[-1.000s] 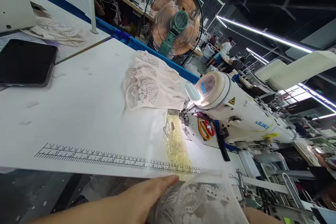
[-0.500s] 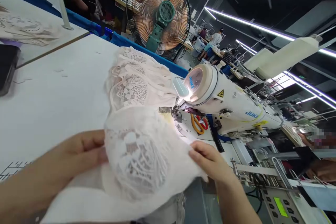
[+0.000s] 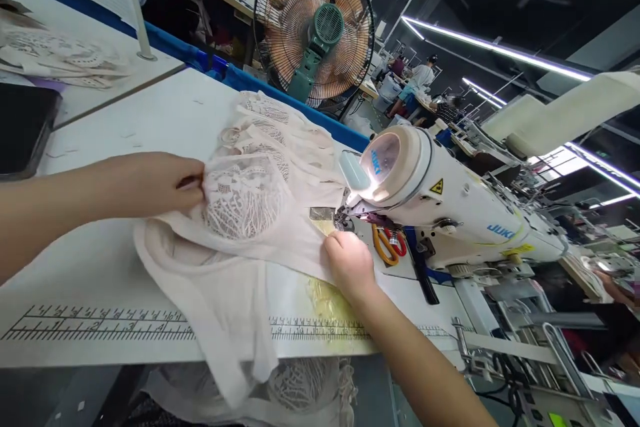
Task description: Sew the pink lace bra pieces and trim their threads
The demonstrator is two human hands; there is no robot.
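A pale beige lace bra (image 3: 245, 203) lies across the front of the sewing table, one strap end drooping over the edge. My left hand (image 3: 173, 183) pinches it beside the lace cup. Close to the presser foot, my right hand (image 3: 350, 263) is closed on the bra's band, fingertips mostly hidden. The sewing machine (image 3: 425, 173) stands to the right, its lamp lighting the needle area. Behind the held bra, a pile of more lace bras (image 3: 275, 123) rests on the table.
Orange-handled scissors (image 3: 384, 245) lie under the machine arm. A ruler strip (image 3: 125, 325) runs along the table's front edge. At left are a dark phone (image 3: 25, 127) and lace pieces (image 3: 60, 47). A large fan (image 3: 315, 27) stands behind. More bras (image 3: 300, 383) hang below the edge.
Both hands have carried the bra forward and laid it on the table. My right hand has come in beside the presser foot; my left hand has moved away from me, uncovering the ruler.
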